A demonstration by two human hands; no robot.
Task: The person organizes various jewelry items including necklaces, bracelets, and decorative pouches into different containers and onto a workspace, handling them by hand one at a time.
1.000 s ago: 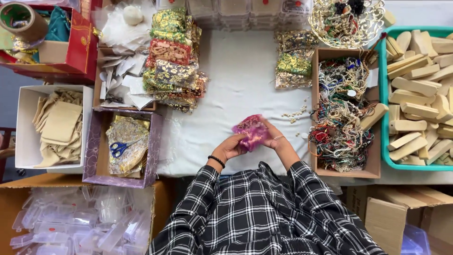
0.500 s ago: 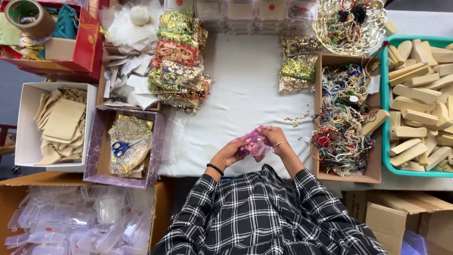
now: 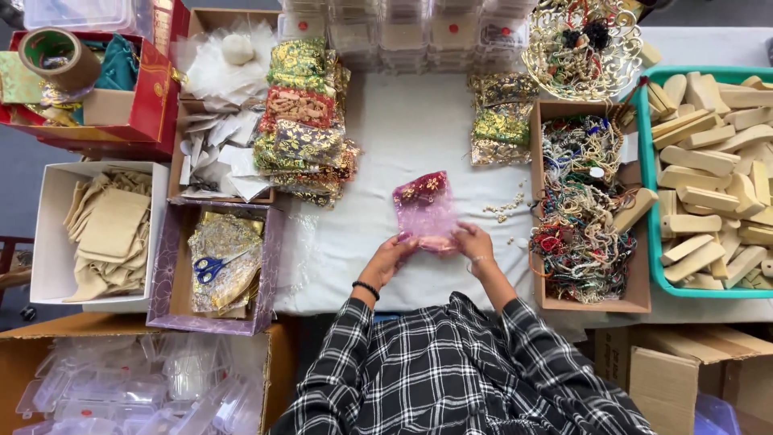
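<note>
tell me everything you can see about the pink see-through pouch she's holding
The sheer pink fabric pouch with gold flower print looks like thin organza. It lies flat and spread out on the white tablecloth, its far end pointing away from the person. The left hand and the right hand pinch its near edge from either side. Whether anything is inside cannot be told.

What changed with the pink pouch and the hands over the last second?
The pink pouch, earlier bunched between both hands, now lies spread flat on the white cloth, stretching away from the person. The left hand and right hand still pinch its near edge. Boxes and piles stayed put.
</note>
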